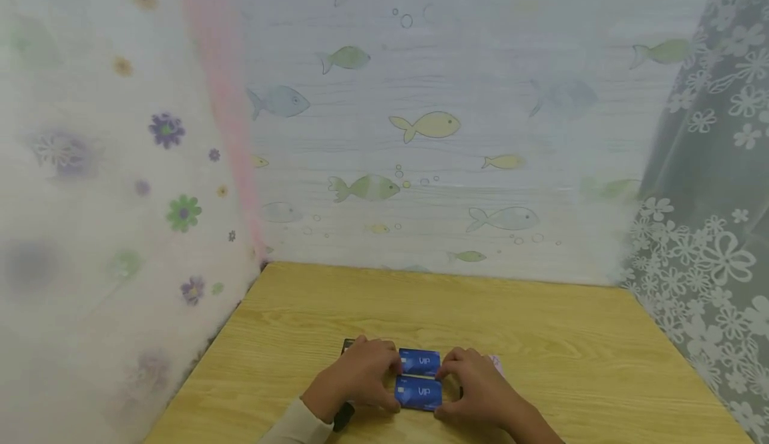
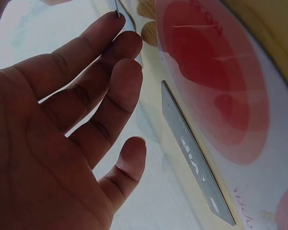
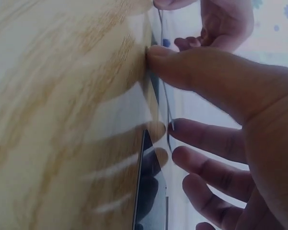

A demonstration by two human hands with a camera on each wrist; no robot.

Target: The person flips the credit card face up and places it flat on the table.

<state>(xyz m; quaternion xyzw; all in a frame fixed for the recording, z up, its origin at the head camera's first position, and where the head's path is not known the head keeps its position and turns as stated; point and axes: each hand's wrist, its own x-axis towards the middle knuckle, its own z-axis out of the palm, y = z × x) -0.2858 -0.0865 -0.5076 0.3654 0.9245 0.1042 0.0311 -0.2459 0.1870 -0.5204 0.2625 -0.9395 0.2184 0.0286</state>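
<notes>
Two blue VIP cards are stacked front to back in the head view: the far card (image 1: 420, 361) and the near card (image 1: 418, 392). My left hand (image 1: 363, 370) holds the near card's left side, thumb at its lower corner and index finger by its upper edge. My right hand (image 1: 480, 387) pinches its right side the same way. In the right wrist view the right index fingertip (image 3: 178, 125) meets a thin card edge. The left hand (image 2: 86, 105) has its other fingers loosely bent, above a grey VIP card (image 2: 194, 160).
A white sheet or card with red ovals (image 2: 216, 86) lies beside the grey card. A glossy dark card (image 3: 151, 191) is under the right hand. A dark card corner (image 1: 348, 344) and a pinkish card (image 1: 496, 362) show past the hands on the wooden table (image 1: 541, 324). Patterned curtains surround it.
</notes>
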